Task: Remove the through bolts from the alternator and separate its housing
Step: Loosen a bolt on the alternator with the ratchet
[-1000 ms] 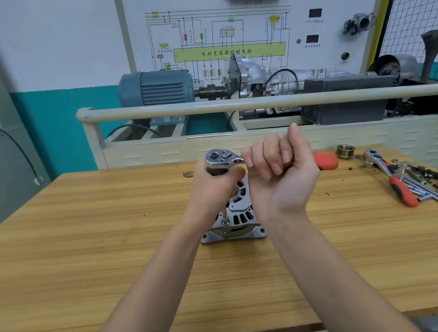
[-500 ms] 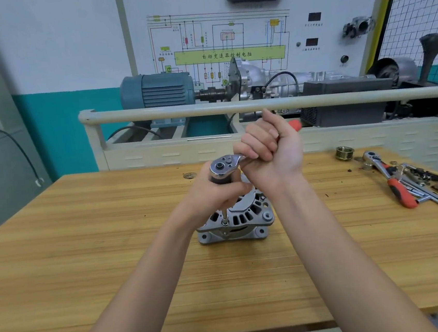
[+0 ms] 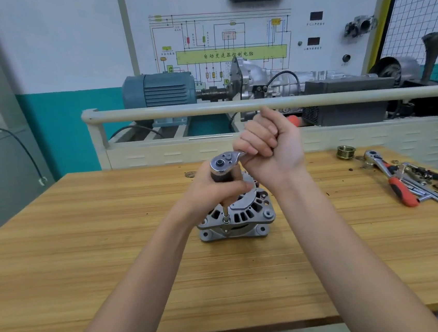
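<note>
A silver alternator (image 3: 241, 219) stands on the wooden table (image 3: 87, 260), mid-table. A ratchet wrench (image 3: 221, 164) sits on a vertical extension whose socket rests on a through bolt (image 3: 226, 220) at the housing's front left. My left hand (image 3: 215, 190) is wrapped around the extension just below the ratchet head. My right hand (image 3: 270, 147) grips the ratchet's red handle, which points away toward the back; only its red tip (image 3: 295, 121) shows past my fist.
At the table's right lie a second red-handled ratchet (image 3: 392, 180), a long bar and small loose parts (image 3: 430, 184), with a brass pulley (image 3: 345, 151) behind them. A washer (image 3: 190, 174) lies at the back. A railed training bench (image 3: 233, 107) with motor stands behind.
My right hand has swung the ratchet handle from pointing right round to pointing away toward the back. My left hand stayed on the extension; the alternator has not moved.
</note>
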Motion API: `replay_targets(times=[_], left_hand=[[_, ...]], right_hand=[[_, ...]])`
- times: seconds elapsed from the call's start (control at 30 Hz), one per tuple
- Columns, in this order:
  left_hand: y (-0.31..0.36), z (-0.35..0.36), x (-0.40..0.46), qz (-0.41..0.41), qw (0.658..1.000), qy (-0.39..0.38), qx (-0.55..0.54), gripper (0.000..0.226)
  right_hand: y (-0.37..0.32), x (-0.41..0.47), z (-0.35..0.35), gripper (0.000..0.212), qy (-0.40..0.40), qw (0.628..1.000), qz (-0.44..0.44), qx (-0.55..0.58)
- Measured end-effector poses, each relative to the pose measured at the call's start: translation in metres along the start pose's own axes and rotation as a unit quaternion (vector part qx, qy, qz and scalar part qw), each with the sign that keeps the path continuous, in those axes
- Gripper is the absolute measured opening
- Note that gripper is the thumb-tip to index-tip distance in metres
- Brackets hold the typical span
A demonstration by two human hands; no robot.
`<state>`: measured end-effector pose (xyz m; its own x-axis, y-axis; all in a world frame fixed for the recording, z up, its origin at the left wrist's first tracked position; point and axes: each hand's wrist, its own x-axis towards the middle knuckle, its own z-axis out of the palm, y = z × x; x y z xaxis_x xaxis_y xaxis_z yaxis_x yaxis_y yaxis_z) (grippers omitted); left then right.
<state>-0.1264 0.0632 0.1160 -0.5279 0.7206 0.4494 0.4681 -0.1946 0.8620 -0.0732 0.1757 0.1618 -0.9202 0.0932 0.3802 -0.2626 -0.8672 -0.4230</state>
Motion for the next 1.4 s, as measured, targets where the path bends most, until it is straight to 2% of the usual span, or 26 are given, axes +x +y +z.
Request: replay_targets(times=[0.07, 0.13, 0.2, 0.33, 0.47, 0.57, 0.73, 0.8, 0.9, 1.03, 1.17, 1.27, 1.4], left_hand=[[0.001, -0.002, 0.002, -0.019, 0.999, -0.039, -0.008, 0.034], [0.000, 0.001, 0.004, -0.030, 0.999, -0.030, -0.016, 0.037], [-0.002, 0.006, 0.004, -0.026, 1.000, -0.001, -0.014, 0.040], [-0.004, 0.013, 0.005, -0.003, 0.994, 0.103, -0.029, 0.034], [-0.007, 0.019, 0.009, -0.022, 0.977, 0.207, -0.039, 0.041], [-0.006, 0.019, 0.006, -0.014, 0.983, 0.181, -0.016, 0.046], [0.003, 0.009, 0.000, -0.001, 0.999, 0.027, 0.033, 0.034], [0.005, 0.008, 0.000, -0.008, 0.999, -0.009, 0.047, 0.035], [0.004, 0.008, 0.002, -0.022, 1.000, 0.011, 0.017, 0.038], [0.000, 0.014, 0.003, -0.026, 0.993, 0.109, -0.034, 0.035], [-0.003, 0.021, 0.009, -0.043, 0.974, 0.222, -0.033, 0.040], [-0.002, 0.020, 0.008, -0.038, 0.978, 0.205, -0.023, 0.040], [0.002, 0.009, 0.002, -0.014, 0.997, 0.078, 0.015, 0.032]], right_hand=[[-0.003, 0.006, 0.000, 0.048, -0.003, 0.999, 0.048, 0.014], [-0.004, 0.007, -0.001, 0.048, 0.006, 0.999, 0.045, 0.026], [-0.001, 0.003, -0.002, 0.048, 0.023, 0.999, 0.002, 0.037], [0.012, -0.015, -0.003, 0.054, 0.050, 0.989, -0.142, 0.002], [0.025, -0.030, -0.004, 0.057, 0.022, 0.972, -0.229, -0.056], [0.016, -0.024, -0.005, 0.053, 0.017, 0.983, -0.176, -0.044], [-0.007, 0.000, -0.004, 0.046, -0.008, 0.999, 0.027, 0.017], [-0.010, 0.004, -0.005, 0.046, -0.012, 0.998, 0.063, 0.026], [-0.004, 0.003, -0.004, 0.046, 0.016, 0.999, 0.020, 0.033], [0.012, -0.014, -0.003, 0.053, 0.060, 0.989, -0.138, -0.001], [0.027, -0.030, -0.001, 0.057, 0.026, 0.970, -0.236, -0.054], [0.019, -0.025, -0.002, 0.055, 0.014, 0.979, -0.199, -0.051], [-0.004, -0.005, -0.003, 0.048, -0.001, 1.000, -0.025, -0.018]])
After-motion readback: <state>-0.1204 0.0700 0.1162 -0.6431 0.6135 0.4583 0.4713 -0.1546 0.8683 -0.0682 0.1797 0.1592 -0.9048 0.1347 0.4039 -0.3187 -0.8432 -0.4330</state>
